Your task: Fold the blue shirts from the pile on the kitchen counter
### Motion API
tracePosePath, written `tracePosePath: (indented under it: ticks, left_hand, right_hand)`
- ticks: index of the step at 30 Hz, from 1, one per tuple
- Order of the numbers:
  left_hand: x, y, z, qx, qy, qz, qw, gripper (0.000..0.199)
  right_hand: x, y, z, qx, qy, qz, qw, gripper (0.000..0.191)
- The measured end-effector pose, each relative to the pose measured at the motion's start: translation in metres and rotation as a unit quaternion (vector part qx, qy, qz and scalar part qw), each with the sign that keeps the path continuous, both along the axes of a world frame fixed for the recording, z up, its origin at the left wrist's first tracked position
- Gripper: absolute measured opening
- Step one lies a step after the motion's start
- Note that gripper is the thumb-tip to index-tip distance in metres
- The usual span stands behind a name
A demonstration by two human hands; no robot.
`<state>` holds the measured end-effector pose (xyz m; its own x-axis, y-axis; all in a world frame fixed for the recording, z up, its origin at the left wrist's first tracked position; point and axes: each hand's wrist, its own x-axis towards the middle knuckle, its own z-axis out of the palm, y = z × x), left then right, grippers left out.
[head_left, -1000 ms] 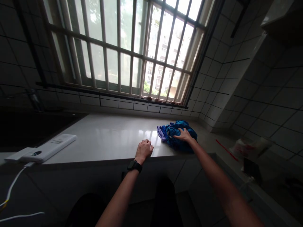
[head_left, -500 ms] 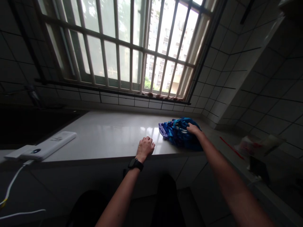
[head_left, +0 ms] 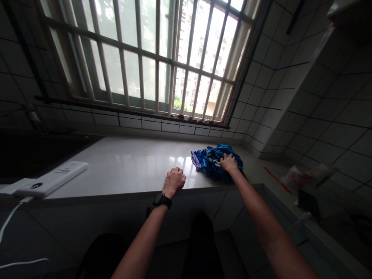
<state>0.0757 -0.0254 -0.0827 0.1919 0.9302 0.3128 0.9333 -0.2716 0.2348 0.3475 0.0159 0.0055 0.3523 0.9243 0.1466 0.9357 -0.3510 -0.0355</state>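
A barred window (head_left: 139, 58) fills the view ahead, tiled walls (head_left: 319, 97) meet it on the right, and a pale stone tabletop (head_left: 124, 159) runs beneath it. A flat white device (head_left: 49, 179) lies at the tabletop's left end, trailing a white cable (head_left: 8, 221). The crumpled blue-and-purple cloth (head_left: 213, 162) sits toward the right, well apart from the device. My right hand (head_left: 228, 162) presses on it, fingers (head_left: 225, 157) slightly spread and curled; I can't tell whether they pinch any fabric. My left hand (head_left: 174, 180) rests empty near the front edge, fingers (head_left: 177, 172) curved against the stone. Compared with half a second ago, my right hand sits further left on the cloth.
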Motion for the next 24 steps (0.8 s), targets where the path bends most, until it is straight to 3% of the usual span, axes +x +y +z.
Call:
tracePosePath:
  ticks: [10, 12, 15, 17, 20, 24]
  left_hand:
    - [0.001, 0.000, 0.001, -0.007, -0.004, 0.005, 1.000, 0.034]
    - [0.001, 0.000, 0.001, -0.009, -0.002, 0.007, 1.000, 0.034]
    - [0.001, -0.001, 0.002, -0.012, 0.004, 0.002, 1.000, 0.034]
    - [0.001, -0.002, 0.003, -0.013, 0.004, -0.002, 1.000, 0.035]
    - [0.000, -0.003, 0.004, -0.014, 0.000, -0.004, 1.000, 0.035]
    - [0.000, -0.002, 0.003, -0.015, 0.001, -0.007, 1.000, 0.035]
  right_hand:
    - [-0.014, -0.012, 0.018, -0.034, -0.020, 0.010, 0.999, 0.057]
    - [-0.019, -0.018, 0.018, -0.061, -0.012, 0.026, 0.998, 0.071]
    - [-0.027, -0.030, 0.008, -0.099, -0.026, 0.061, 0.993, 0.117]
    - [-0.031, -0.037, 0.000, -0.085, -0.058, 0.061, 0.993, 0.128]
    - [-0.028, -0.040, -0.007, -0.017, -0.090, 0.063, 0.994, 0.103]
    - [0.000, -0.028, 0.003, 0.017, -0.045, 0.089, 0.995, 0.075]
